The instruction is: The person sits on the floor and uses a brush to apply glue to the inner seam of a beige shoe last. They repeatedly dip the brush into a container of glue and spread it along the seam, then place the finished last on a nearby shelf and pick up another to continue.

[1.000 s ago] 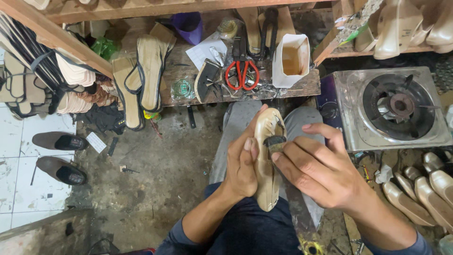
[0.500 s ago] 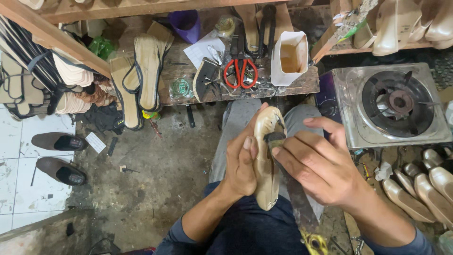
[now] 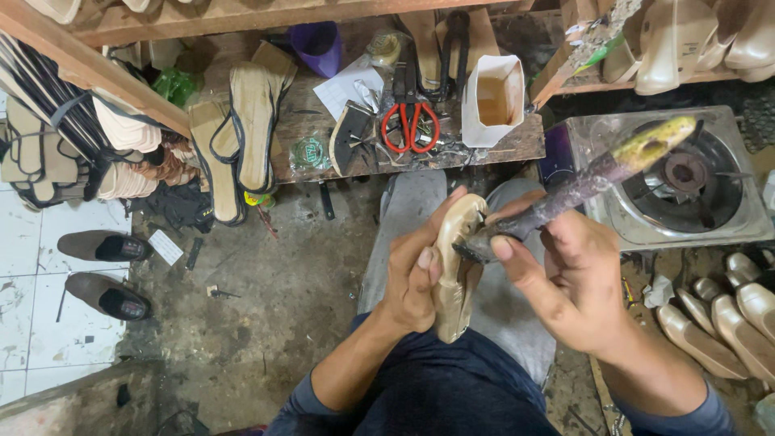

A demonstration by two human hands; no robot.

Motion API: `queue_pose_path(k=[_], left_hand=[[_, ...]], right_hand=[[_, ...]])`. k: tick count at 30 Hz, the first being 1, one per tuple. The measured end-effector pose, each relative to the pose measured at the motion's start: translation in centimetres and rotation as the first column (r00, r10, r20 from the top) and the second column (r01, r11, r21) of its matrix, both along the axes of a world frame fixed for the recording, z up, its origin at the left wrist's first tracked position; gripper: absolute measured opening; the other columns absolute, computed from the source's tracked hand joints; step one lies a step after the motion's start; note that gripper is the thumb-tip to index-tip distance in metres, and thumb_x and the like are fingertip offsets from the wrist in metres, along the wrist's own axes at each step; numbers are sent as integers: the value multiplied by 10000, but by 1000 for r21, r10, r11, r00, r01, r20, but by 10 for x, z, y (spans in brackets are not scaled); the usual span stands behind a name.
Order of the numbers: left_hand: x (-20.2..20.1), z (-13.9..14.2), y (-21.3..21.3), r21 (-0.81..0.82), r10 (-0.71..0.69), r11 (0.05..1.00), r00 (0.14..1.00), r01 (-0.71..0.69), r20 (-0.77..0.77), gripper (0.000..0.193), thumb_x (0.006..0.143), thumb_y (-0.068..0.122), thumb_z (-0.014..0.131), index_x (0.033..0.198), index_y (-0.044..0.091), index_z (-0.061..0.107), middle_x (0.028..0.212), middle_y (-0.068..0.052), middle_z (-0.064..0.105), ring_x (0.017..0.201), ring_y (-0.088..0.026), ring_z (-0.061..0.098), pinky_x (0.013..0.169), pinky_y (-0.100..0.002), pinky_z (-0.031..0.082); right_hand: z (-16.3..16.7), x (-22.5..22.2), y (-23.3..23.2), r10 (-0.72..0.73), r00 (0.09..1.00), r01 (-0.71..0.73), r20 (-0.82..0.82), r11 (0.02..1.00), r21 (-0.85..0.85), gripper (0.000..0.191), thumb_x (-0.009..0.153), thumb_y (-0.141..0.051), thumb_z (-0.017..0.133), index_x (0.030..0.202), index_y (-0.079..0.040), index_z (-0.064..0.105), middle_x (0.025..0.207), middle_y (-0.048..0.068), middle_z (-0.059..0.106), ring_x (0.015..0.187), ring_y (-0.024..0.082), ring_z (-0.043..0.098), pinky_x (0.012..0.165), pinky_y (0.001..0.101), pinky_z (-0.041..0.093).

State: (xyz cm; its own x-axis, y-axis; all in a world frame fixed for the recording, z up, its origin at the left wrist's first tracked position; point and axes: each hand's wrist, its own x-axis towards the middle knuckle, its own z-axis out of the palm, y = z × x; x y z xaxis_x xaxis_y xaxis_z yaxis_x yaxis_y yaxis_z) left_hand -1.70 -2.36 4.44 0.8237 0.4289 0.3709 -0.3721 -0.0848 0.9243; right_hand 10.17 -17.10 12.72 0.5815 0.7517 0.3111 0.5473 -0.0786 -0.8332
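left hand: I see my left hand (image 3: 416,282) wrapped round a beige shoe (image 3: 454,274), its grip pinching the shoe's side, thumb lying on the edge
shoe: held upright over my lap, between both hands, its upper end touching the tool
right hand: my right hand (image 3: 569,278) has its grip pressed together round a dark stained tool (image 3: 577,190)
tool: the handle rises up and away to the right of that grip; the yellowish end hangs over the gas stove (image 3: 686,173)
beyond the grips: a wooden surface (image 3: 525,145) carrying red scissors (image 3: 410,125) and a white carton (image 3: 492,101)
right of right grip: beige shoes (image 3: 718,323) on the floor
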Motion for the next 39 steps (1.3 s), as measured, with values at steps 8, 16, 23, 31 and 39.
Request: queue_pose_path(k=[8, 16, 23, 31, 39], left_hand=[[3, -12, 9, 92, -13, 996, 997, 5, 81, 822, 1063, 572, 299, 1459, -117, 508, 1393, -254, 661, 1218, -341, 726, 1123, -384, 535], [4, -22, 11, 197, 19, 979, 988, -49, 152, 738, 1064, 513, 330, 1393, -99, 576, 1378, -274, 665, 1195, -369, 720, 1078, -382, 549], [5, -27, 12, 180, 9, 983, 986, -39, 166, 725, 1062, 505, 342, 1363, -109, 582, 1316, -273, 692, 1198, -385, 741, 1068, -401, 555], [2, -27, 11, 136, 22, 990, 994, -37, 106, 769, 1033, 524, 332, 1387, -119, 560, 1285, -261, 706, 1118, -360, 755, 1040, -393, 566], [3, -25, 12, 148, -10, 989, 992, -9, 125, 749, 1050, 513, 331, 1408, -102, 564, 1299, -250, 711, 1125, -356, 748, 1044, -376, 561]], right_hand=[[-15, -12, 0, 137, 873, 0, -468, 959, 282, 148, 1018, -7, 640, 1161, 29, 624, 1027, 39, 639, 897, 62, 570, 772, 215, 464], [-20, -18, -7, 58, 892, 68, -448, 963, 261, 149, 1007, -4, 653, 1153, 25, 640, 996, 46, 658, 855, 69, 590, 757, 215, 485], [-20, -12, -9, -3, 929, 100, -369, 965, 243, 169, 1018, 6, 645, 1184, 20, 622, 1042, 29, 652, 876, 55, 557, 776, 194, 449], [-17, -15, -8, -191, 959, 231, -210, 955, 187, 180, 971, 8, 663, 1146, 41, 638, 985, 86, 661, 728, 63, 527, 649, 207, 416], [-10, -7, -1, -68, 943, -32, 327, 956, 292, 227, 952, -15, 665, 1145, 53, 567, 1033, 168, 639, 899, 299, 646, 834, 412, 536]])
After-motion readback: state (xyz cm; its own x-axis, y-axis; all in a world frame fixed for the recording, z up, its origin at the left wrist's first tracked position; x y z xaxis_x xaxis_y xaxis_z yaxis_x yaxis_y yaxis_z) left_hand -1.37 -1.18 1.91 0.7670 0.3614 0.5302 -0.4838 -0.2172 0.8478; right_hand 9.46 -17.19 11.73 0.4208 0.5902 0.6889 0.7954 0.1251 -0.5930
